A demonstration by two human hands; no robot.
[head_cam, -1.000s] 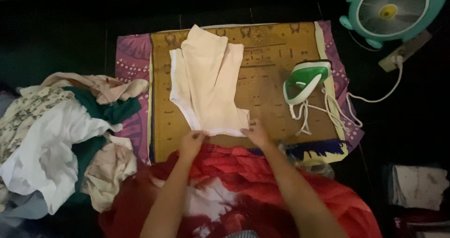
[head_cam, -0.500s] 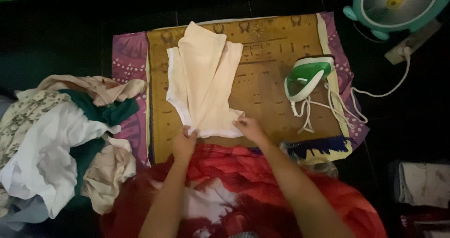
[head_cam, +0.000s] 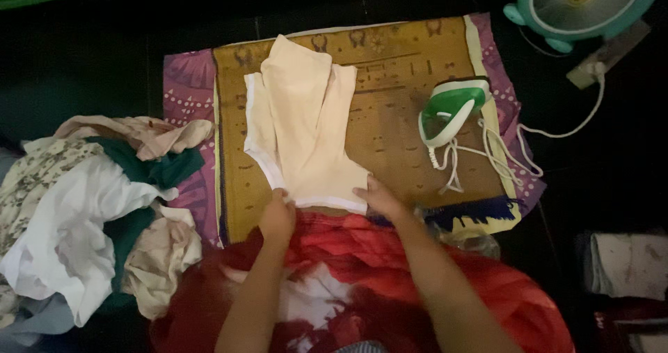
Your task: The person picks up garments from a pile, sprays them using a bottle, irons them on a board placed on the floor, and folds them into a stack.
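Seen from above, you kneel at the near edge of a gold-brown patterned mat (head_cam: 403,123), both bare arms reaching forward over your red patterned garment (head_cam: 362,255). Your left hand (head_cam: 277,217) is closed on the near left corner of a cream folded garment (head_cam: 303,127), fingers curled around its white-trimmed hem. Your right hand (head_cam: 379,198) lies on the near right corner of the same hem, fingers bent down onto the cloth; whether it pinches the fabric or only presses it cannot be told from this angle. The cream garment lies flat on the left half of the mat, a narrower folded strip running up its middle toward the far edge. A green and white iron (head_cam: 451,113) stands on the mat's right side, well apart from the garment, its white cord (head_cam: 487,162) looping loosely beside it and trailing off toward a power strip (head_cam: 602,64) on the dark floor. A teal fan (head_cam: 584,2) sits at the upper right corner. To your left, a pile of unfolded clothes (head_cam: 90,207) in white, green and beige lies just beside the mat's purple underlayer (head_cam: 186,92).
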